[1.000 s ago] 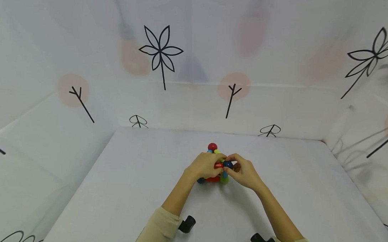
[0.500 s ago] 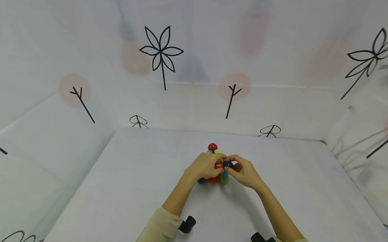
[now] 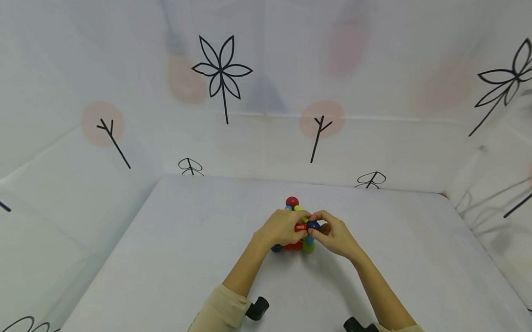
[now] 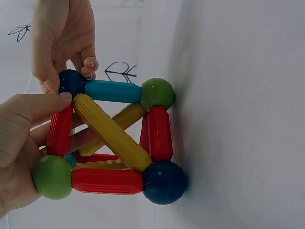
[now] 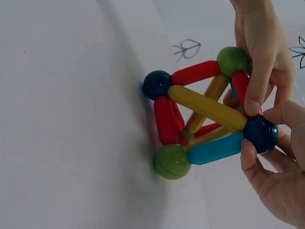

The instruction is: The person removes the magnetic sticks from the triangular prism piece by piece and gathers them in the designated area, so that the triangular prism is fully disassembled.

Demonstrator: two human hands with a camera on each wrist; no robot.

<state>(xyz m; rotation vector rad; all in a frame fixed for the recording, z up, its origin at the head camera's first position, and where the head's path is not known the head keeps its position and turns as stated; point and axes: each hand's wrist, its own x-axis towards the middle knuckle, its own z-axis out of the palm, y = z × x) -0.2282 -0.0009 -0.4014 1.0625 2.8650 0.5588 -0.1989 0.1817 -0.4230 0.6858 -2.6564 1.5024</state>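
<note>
A frame of magnetic rods and balls stands on the table, with a dark blue ball [image 3: 277,248] and a green ball [image 3: 308,247] at its near lower corners. My left hand [image 3: 282,227] grips the upper red rod [image 4: 60,133], thumb on its near side and fingers behind. My right hand [image 3: 336,237] pinches the upper dark blue ball [image 5: 260,134] between thumb and fingers. A light blue rod [image 4: 112,90] and a yellow rod [image 5: 208,108] run down from that ball. Another green ball [image 4: 53,177] sits at the other upper corner. Fingers partly hide the back.
A red ball [image 3: 292,202] tops the far side of the frame. The white table [image 3: 193,241] spreads around it, up to a patterned backdrop [image 3: 258,146]. Black wrist cameras [image 3: 257,308] hang at both forearms.
Almost nothing differs. Both hands keep their hold at the same corner of the frame, and the head view has shifted very slightly.
</note>
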